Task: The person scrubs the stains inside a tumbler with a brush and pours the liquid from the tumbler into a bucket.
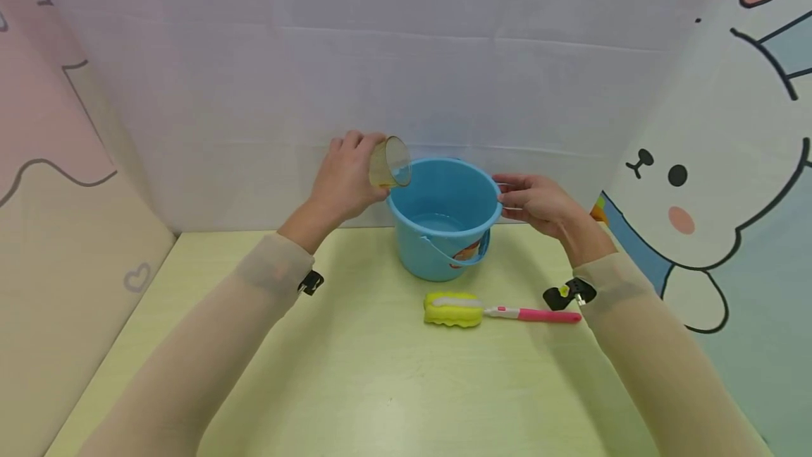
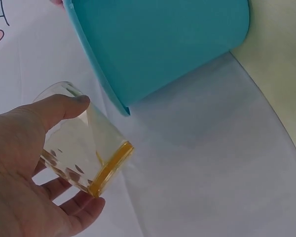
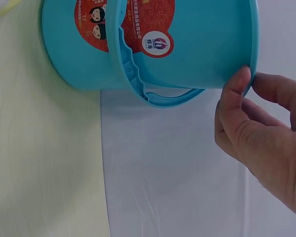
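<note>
My left hand (image 1: 347, 178) grips a clear amber-tinted glass (image 1: 384, 164), thumb on one side and fingers on the other. In the head view the glass is tilted with its mouth facing right, at the left rim of a blue plastic bucket (image 1: 440, 249). The left wrist view shows the glass (image 2: 84, 143) close to the bucket's rim, its thick amber base turned away from it. My right hand (image 3: 266, 123) pinches the bucket's right rim between thumb and fingers. The bucket stands upright, its handle (image 3: 128, 69) hanging down over a red label (image 3: 150, 24).
On the pale yellow-green table (image 1: 380, 379), in front of the bucket, lies a brush (image 1: 453, 309) with a yellow sponge head and a pink-and-white handle. A white sheet (image 1: 380, 76) rises behind the bucket. A cloth with a cartoon rabbit (image 1: 698, 182) hangs at the right.
</note>
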